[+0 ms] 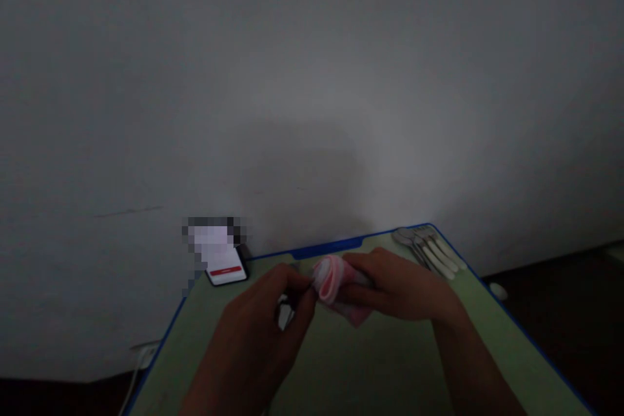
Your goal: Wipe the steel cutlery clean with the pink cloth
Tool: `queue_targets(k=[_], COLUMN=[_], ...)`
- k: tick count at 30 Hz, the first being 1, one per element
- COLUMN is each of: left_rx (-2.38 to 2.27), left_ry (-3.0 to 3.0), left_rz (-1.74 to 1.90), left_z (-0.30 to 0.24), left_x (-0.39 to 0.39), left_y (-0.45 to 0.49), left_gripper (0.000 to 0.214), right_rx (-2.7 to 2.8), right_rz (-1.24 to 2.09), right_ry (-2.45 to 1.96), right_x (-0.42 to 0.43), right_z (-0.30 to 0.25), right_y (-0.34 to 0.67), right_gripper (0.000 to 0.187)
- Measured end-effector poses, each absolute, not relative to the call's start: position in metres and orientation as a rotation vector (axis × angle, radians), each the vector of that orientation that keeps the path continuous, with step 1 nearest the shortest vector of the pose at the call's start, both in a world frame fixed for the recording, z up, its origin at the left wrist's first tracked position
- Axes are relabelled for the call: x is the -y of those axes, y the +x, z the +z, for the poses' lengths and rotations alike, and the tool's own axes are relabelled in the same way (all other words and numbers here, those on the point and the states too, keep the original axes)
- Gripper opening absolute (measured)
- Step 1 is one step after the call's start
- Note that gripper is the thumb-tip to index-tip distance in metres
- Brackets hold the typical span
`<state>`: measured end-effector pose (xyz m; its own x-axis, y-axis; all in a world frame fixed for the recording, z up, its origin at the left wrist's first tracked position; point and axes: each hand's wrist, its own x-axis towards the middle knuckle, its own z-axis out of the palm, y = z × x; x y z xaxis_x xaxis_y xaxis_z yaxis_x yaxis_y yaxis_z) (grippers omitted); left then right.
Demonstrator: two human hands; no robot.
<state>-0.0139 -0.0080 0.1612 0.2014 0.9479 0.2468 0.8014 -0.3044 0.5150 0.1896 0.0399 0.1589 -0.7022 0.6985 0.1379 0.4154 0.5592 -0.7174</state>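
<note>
Wall: plain grey-white point(312, 45) in dim light, with a soft shadow in the middle, rising behind the table.
Table: green top point(361, 364) with a blue rim, its far edge near the wall.
Cloth: pink and white point(327, 278), bunched and folded, held above the middle of the table between the two hands.
Right hand: point(402, 283) closed around the cloth, thumb and fingers pressing it from the right.
Left hand: point(258, 325) thumb and forefinger pinched together at the cloth's left edge, on a slim object point(285, 315) whose pale, shiny part shows in the gap below; its full shape is hidden.
Phone: point(227, 273) at the far left corner, screen lit, partly pixelated.
Cutlery: point(439, 255) metal pieces with pale handles, side by side at the far right corner.
Cable: white point(129, 393), hanging beyond the table's left edge.
</note>
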Motion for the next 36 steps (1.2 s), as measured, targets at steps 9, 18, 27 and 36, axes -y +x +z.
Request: queue_targets(k=[9, 18, 27, 36], left_rx=[-1.780, -1.845, -1.641, -1.641], left_ry=[2.158, 2.052, 2.091, 2.054], left_rz=[0.850, 0.837, 0.649, 0.690], left_z=[0.162, 0.165, 0.153, 0.146], left_x=[0.008, 0.007, 0.000, -0.003], left_y=[-0.020, -0.035, -0.031, -0.022], left_gripper=[0.022, 0.029, 0.030, 0.054], right_rx=[2.399, 2.287, 2.009, 2.027], right_rz=[0.985, 0.958, 0.909, 0.903], right_ry=[-0.941, -1.077, -1.117, -1.103], right_x=[-0.042, -0.044, -0.041, -0.042], right_z=[0.160, 0.162, 0.163, 0.165], right_y=[0.204, 0.226, 0.224, 0.218], right_gripper=[0.029, 0.027, 0.025, 0.025])
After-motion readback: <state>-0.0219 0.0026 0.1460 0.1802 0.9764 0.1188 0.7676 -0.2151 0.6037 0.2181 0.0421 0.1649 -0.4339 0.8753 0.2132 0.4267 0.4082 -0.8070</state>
